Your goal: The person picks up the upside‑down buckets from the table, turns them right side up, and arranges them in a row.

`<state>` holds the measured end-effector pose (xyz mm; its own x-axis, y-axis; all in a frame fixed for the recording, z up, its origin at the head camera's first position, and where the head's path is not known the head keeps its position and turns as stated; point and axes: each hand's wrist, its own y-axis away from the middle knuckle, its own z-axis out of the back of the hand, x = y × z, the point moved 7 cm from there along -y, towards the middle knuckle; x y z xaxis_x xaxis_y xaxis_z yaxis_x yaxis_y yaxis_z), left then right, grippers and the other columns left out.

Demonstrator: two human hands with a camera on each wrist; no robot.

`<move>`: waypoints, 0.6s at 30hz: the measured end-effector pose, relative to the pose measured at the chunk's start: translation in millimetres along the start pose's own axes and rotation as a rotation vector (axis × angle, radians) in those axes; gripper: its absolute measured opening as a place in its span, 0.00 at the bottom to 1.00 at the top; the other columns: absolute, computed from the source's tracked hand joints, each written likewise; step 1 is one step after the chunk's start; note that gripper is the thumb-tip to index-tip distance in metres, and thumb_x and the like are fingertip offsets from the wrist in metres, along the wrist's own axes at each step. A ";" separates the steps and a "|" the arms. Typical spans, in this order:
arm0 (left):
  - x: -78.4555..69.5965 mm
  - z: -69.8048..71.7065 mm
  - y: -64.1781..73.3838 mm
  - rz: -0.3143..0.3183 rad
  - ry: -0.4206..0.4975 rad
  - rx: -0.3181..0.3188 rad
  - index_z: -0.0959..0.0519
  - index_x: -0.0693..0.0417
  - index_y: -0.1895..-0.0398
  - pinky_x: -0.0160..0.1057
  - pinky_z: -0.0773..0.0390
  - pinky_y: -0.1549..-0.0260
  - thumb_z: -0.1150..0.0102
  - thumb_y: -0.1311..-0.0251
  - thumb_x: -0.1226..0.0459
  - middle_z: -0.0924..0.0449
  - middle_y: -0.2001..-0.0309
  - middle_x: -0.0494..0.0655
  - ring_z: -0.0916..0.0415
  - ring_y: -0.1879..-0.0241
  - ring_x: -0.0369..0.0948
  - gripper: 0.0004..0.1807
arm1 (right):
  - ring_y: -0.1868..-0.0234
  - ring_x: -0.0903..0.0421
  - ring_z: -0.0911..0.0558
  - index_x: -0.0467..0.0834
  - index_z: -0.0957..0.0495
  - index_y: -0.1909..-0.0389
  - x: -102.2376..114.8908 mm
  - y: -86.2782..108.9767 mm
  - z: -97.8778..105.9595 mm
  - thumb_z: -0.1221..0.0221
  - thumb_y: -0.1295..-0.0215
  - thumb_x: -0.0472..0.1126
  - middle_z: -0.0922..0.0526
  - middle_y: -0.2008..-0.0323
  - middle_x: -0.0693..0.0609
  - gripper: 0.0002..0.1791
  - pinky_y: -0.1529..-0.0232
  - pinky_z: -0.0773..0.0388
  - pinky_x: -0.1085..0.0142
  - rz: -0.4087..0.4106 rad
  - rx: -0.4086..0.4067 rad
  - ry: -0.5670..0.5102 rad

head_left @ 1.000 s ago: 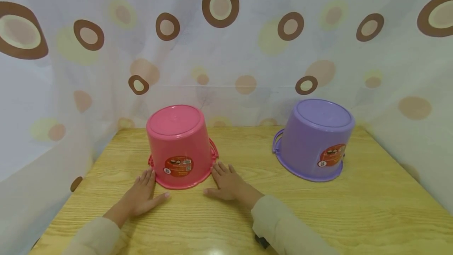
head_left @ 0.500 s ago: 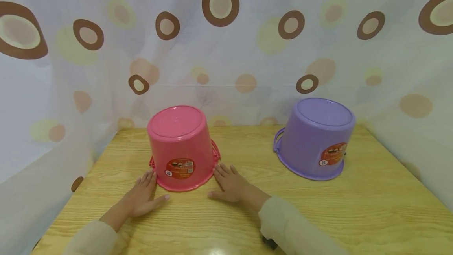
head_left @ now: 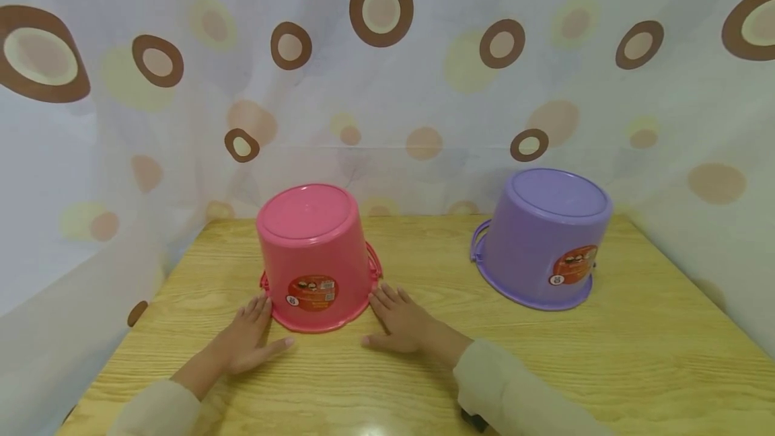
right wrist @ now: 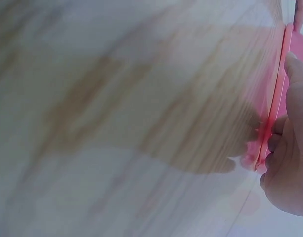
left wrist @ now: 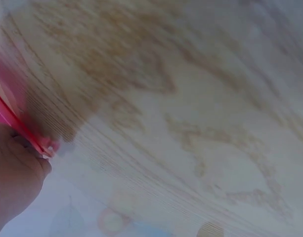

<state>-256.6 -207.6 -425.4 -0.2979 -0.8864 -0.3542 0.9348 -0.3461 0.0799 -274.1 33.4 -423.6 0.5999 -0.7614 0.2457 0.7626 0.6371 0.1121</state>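
Note:
A pink bucket point(head_left: 309, 247) stands upside down on the wooden table point(head_left: 339, 382), its base up and a round red label facing me. My left hand point(head_left: 242, 342) lies at the left of its rim, fingers straight against the edge and thumb spread out. On the other side, my right hand point(head_left: 399, 321) touches the rim with extended fingers, thumb pointing inward. The left wrist view has the hand point(left wrist: 15, 173) beside the pink rim point(left wrist: 15, 121). In the right wrist view, fingers of the right hand point(right wrist: 289, 163) lie along the rim point(right wrist: 276, 98).
A purple bucket point(head_left: 539, 247), also upside down with a red label, stands at the back right. Its handle point(head_left: 478, 241) sticks out to the left. Behind the table hangs a white curtain point(head_left: 387, 99) with brown and yellow circles. A small dark object point(head_left: 474, 420) shows under the right sleeve.
The pink bucket has slid a little toward me and slightly to the right, with both hands staying at its rim. The purple bucket stays in place; the head view has shifted slightly.

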 end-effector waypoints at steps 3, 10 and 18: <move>-0.3 -0.7 0.9 0.002 0.000 0.007 0.54 0.75 0.32 0.65 0.57 0.35 0.55 0.40 0.39 0.60 0.30 0.72 0.63 0.31 0.67 0.51 | 0.26 0.45 0.55 0.36 0.50 0.30 0.8 1.0 -0.4 0.54 0.36 0.64 0.52 0.28 0.42 0.45 0.28 0.55 0.50 0.005 0.003 0.002; -1.4 -1.5 4.5 -0.004 -0.011 0.006 0.54 0.76 0.32 0.66 0.56 0.36 0.55 0.39 0.40 0.60 0.30 0.73 0.63 0.31 0.66 0.51 | 0.26 0.46 0.55 0.36 0.50 0.30 0.8 1.8 -3.9 0.54 0.36 0.64 0.51 0.28 0.42 0.45 0.28 0.55 0.50 0.014 -0.001 0.020; -2.2 0.4 5.2 -0.045 -0.005 -0.020 0.57 0.76 0.32 0.65 0.55 0.35 0.51 0.42 0.40 0.64 0.30 0.73 0.65 0.30 0.66 0.54 | 0.26 0.44 0.53 0.36 0.52 0.29 -2.8 -1.3 6.3 0.53 0.36 0.65 0.52 0.27 0.41 0.47 0.28 0.53 0.50 0.004 -0.013 0.032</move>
<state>-251.2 -207.6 -423.8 -0.3411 -0.8716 -0.3520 0.9240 -0.3798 0.0452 -278.3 35.4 -418.4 0.6103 -0.7624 0.2152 0.7631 0.6387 0.0989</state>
